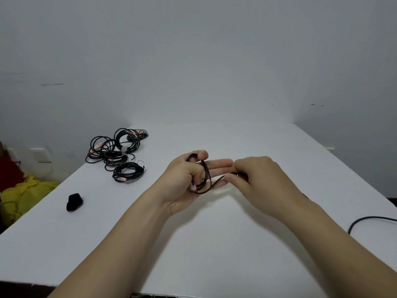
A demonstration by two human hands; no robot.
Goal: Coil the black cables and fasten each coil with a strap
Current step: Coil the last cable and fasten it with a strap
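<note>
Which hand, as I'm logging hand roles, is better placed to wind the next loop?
Right: the right hand pinches the free cable, while the left hand holds the coil.

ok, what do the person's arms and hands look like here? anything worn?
Nothing worn that shows. The left hand and right hand are bare, with no gloves, and no rings on the visible fingers. The left forearm and right forearm are bare to the frame's edge: no sleeves, watch or wristband in view.

Cable (214, 183) end, perhaps, inside right hand (255, 175)
</note>
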